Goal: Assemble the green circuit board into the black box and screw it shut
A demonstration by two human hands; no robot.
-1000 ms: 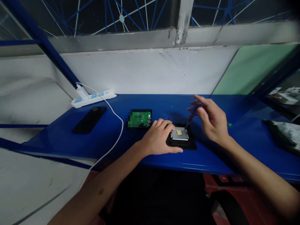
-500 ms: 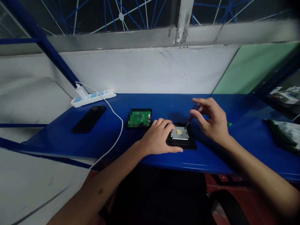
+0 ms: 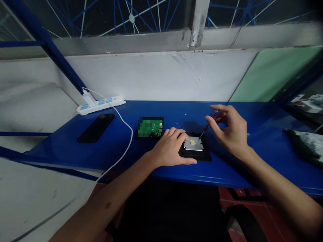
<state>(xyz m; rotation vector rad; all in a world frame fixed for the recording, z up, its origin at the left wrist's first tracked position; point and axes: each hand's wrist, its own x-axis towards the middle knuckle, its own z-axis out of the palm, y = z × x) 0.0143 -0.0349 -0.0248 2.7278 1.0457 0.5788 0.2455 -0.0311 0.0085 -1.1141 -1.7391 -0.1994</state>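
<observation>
A black plastic cover point(image 3: 207, 155) lies on the blue table, with a silver metal plate point(image 3: 188, 145) set in it. On the plate sits a small yellowish square pad point(image 3: 192, 142). My left hand point(image 3: 169, 148) grips the cover by its left side, thumb along the near edge and fingers at the far edge. In my right hand point(image 3: 228, 126) is a screwdriver point(image 3: 214, 114) with a see-through purplish handle. It slants down to the left, its tip at the plate's far right corner. Left of the cover, a green circuit board point(image 3: 151, 127) rests in a black case half, partly pixelated.
A black phone point(image 3: 96, 128) lies at the left, in front of a white power strip point(image 3: 101, 105). A white cable point(image 3: 130, 141) runs from its plug across the table and over the front edge. Tiny loose bits lie beyond the cover. A silvery bag point(image 3: 309, 144) sits far right.
My right hand has shifted slightly to the right, tilting the screwdriver a little more, with its tip still at the same corner. My left hand and the cover stay put.
</observation>
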